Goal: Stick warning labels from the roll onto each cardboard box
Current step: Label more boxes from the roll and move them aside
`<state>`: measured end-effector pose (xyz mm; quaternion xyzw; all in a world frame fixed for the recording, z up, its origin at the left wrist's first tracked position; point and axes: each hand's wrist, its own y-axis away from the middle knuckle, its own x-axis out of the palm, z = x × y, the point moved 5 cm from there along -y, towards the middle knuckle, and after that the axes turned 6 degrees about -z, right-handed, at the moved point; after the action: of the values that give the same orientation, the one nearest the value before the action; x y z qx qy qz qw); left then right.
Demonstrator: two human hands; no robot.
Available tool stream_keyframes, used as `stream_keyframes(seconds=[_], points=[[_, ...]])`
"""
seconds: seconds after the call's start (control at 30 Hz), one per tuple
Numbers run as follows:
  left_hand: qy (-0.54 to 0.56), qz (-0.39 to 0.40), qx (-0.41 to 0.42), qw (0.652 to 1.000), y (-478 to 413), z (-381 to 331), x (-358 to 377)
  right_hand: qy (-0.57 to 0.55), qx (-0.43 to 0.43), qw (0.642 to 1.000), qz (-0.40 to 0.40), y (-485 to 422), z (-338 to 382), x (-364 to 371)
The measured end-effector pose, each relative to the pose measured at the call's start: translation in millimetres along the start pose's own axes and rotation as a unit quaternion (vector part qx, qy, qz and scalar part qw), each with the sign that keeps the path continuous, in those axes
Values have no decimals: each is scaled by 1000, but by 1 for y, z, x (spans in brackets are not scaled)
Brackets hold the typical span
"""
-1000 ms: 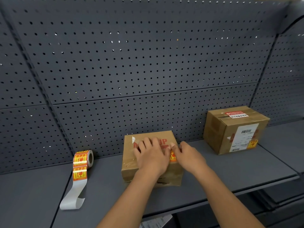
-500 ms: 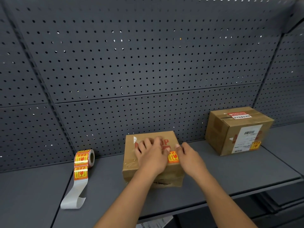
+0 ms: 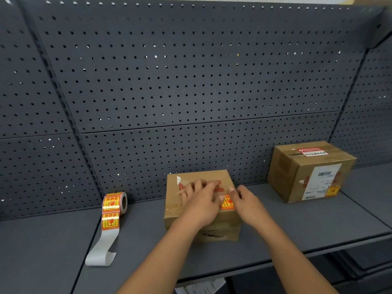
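A small cardboard box [image 3: 174, 209] stands on the grey shelf [image 3: 297, 228], mid-frame. My left hand [image 3: 201, 202] lies flat on its top, fingers spread. My right hand [image 3: 246, 202] rests at the box's right edge, fingertips beside a yellow-red warning label [image 3: 227, 203] stuck near the top right corner. A second, larger cardboard box [image 3: 307, 172] sits to the right with its own warning label [image 3: 332, 190] low on the front face. The label roll [image 3: 114, 202] stands at the left, a strip of labels and bare backing [image 3: 101, 249] trailing toward me.
A dark pegboard wall [image 3: 191, 81] backs the shelf. The shelf's front edge [image 3: 275, 257] runs just below my forearms. White paper [image 3: 201, 287] shows on a lower level beneath the shelf.
My hands have drawn slightly apart, exposing the warning label on the small box's top. The boxes and roll have stayed in place.
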<state>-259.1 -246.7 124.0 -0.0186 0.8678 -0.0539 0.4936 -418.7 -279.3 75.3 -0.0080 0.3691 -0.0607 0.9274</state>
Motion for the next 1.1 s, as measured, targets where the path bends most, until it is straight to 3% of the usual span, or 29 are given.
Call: stream_keyframes(seconds=[0.17,0.3,0.4,0.47,0.57,0.87,1.1], points=[[188,-70,-28,979,10,21,-25,-107,21,994,-32,12,-6,-12],[173,-178,-57,967,26,75,-56,-184,2,982,-41,26,-9,-18],[246,-100,-173,948,38,111,-49,-255,5,966,-48,31,-12,-13],[318,-55,-203,925,46,109,-35,-293,32,955,-26,37,-10,-3],[366,-50,-184,911,53,96,-18,-343,73,936,5,46,-6,17],[420,-64,-184,886,56,96,-16,-384,88,918,-31,56,1,25],[512,-59,-223,827,58,104,-1,-352,3,935,-43,63,29,-6]])
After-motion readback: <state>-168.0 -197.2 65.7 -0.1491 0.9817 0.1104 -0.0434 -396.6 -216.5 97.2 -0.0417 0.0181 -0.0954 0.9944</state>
